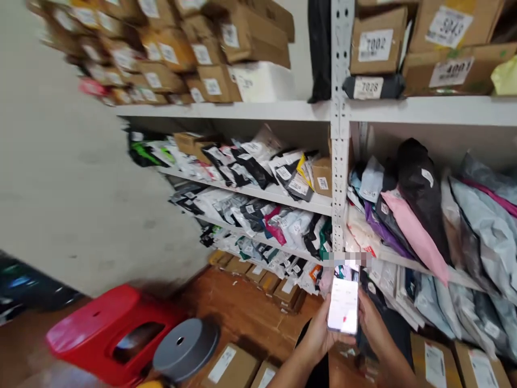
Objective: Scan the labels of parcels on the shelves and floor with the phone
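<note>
A smartphone (pixel 343 304) with a lit, mostly white screen is held upright in front of the shelves. My left hand (pixel 321 331) wraps its left side and lower edge. At the phone's right edge, my right hand (pixel 368 312) is closed on it, with its fingers partly hidden behind the phone. The screen's text is too small to read. Just beyond the phone, plastic mailer bags (pixel 379 277) lie on a low shelf.
White metal shelving (pixel 339 178) carries labelled cardboard boxes (pixel 375 46) on top and many bagged parcels (pixel 246 161) below. A red plastic stool (pixel 100 323) and a grey round stool (pixel 186 347) stand at lower left. Cardboard boxes (pixel 232 366) sit on the wooden floor (pixel 226 296).
</note>
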{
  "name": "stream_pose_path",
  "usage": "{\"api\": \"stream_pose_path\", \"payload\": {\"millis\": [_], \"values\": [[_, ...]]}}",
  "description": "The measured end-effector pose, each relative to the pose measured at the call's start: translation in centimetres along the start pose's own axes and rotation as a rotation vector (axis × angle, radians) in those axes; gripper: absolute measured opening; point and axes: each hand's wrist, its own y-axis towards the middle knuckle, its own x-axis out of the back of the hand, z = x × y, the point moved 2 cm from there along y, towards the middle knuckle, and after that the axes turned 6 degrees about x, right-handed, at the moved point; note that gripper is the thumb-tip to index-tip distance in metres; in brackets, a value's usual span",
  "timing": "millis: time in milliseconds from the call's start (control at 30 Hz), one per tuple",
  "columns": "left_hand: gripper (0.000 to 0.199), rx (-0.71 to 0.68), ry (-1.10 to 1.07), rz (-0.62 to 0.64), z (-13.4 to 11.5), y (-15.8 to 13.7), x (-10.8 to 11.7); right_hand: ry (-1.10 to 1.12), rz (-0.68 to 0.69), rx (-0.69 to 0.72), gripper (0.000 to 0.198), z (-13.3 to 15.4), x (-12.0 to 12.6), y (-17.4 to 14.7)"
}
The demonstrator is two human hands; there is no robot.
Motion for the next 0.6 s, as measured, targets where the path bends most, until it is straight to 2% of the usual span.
{"api": "stream_pose_path", "payload": {"millis": [67,167,400,500,600], "values": [[0.069,-0.007,0.005,0.0,0.0,0.8,0.1,0.039,-0.063,-0.037,0.076,-0.6,0.4,0.7],[0.071,-0.023,0.029,0.023,-0.2,2.1,0.2,0.071,-0.086,-0.031,0.069,-1.2,1.4,2.0],[0.08,0.039,0.029,0.079,-1.1,5.3,1.7,0.033,-0.006,-0.11,0.066,-1.4,3.5,5.3],[0.078,0.061,0.038,0.086,-1.6,6.9,2.5,-0.017,-0.03,-0.079,0.064,-2.1,4.0,6.4],[0.081,-0.004,0.075,0.117,-2.3,8.5,2.8,-0.039,-0.117,0.044,0.057,-2.9,4.4,7.4]]}}
